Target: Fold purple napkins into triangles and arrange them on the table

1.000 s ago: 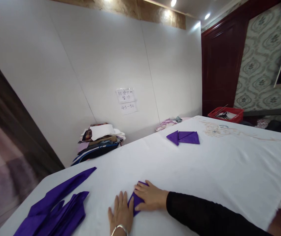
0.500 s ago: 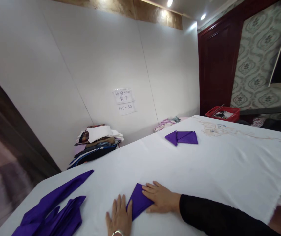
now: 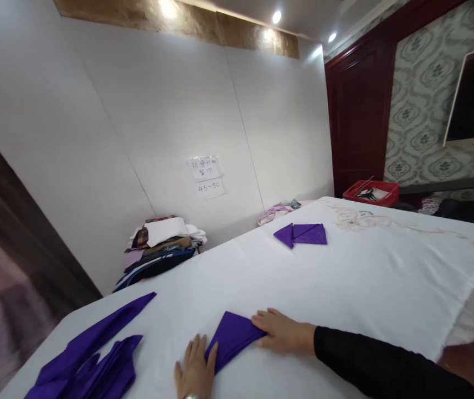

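A folded purple cloth napkin (image 3: 233,339) lies on the white table between my hands, its peak pointing away from me. My left hand (image 3: 195,367) rests flat at the napkin's left edge, fingers stretched out and thumb against the cloth. At the right corner is my right hand (image 3: 282,331), fingers extended, the fingertips touching the cloth edge; its underside is hidden. Farther back, another purple napkin (image 3: 309,233) lies folded into an arrow-like shape. Loose purple cloth (image 3: 91,354) is heaped to the left of my left hand.
The white tablecloth (image 3: 370,288) has embroidery near its far right end. Beyond the table edge stand a pile of folded clothes (image 3: 162,244), pink cloth (image 3: 276,213) and a red basket (image 3: 386,195) with scissors. A white partition (image 3: 170,111) with a paper sign rises behind.
My right hand has slid right, off the napkin's face to its right corner, so more of the cloth shows. My left hand stays at the left edge. The view has shifted slightly.
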### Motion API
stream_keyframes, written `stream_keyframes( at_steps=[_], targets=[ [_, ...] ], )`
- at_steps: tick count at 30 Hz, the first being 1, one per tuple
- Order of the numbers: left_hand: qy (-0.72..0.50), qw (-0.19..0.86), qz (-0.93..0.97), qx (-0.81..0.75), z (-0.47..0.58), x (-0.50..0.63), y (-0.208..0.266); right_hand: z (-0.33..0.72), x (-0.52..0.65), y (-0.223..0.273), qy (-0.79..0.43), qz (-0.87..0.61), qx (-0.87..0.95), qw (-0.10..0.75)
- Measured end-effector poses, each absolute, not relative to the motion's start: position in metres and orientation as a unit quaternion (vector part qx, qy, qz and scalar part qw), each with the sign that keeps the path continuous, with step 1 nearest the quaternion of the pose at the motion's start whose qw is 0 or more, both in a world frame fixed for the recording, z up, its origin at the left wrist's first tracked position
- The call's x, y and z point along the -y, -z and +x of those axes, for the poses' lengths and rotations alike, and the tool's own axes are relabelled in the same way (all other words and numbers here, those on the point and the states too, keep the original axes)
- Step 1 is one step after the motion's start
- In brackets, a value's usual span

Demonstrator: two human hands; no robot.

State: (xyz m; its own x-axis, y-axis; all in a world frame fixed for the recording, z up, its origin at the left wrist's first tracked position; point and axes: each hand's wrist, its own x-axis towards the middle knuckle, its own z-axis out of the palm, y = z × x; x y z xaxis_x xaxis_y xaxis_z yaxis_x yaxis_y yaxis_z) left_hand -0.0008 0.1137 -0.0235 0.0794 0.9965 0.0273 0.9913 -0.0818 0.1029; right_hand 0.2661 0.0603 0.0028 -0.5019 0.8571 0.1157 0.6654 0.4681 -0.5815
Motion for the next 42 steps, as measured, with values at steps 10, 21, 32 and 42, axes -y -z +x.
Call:
stream_keyframes(
  at_steps=[10, 21, 32, 42],
  targets=[
    [-0.11, 0.237, 0.718, -0.645, 0.003, -0.106, -0.005, 0.265, -0.049, 0.001, -0.223, -0.468, 0.825, 0.226],
    [-0.202, 0.395, 0.688, -0.574, 0.0, -0.076, 0.005, 0.27, -0.031, -0.015, -0.297, -0.468, 0.799, 0.234],
    [-0.246, 0.676, 0.561, -0.41, -0.002, -0.046, -0.007, 0.273, -0.03, -0.009, -0.596, -0.42, 0.633, 0.261],
    [-0.309, 0.731, 0.481, -0.372, 0.054, -0.041, -0.059, 0.307, 0.007, -0.037, -0.755, -0.239, 0.427, 0.436]
  ],
)
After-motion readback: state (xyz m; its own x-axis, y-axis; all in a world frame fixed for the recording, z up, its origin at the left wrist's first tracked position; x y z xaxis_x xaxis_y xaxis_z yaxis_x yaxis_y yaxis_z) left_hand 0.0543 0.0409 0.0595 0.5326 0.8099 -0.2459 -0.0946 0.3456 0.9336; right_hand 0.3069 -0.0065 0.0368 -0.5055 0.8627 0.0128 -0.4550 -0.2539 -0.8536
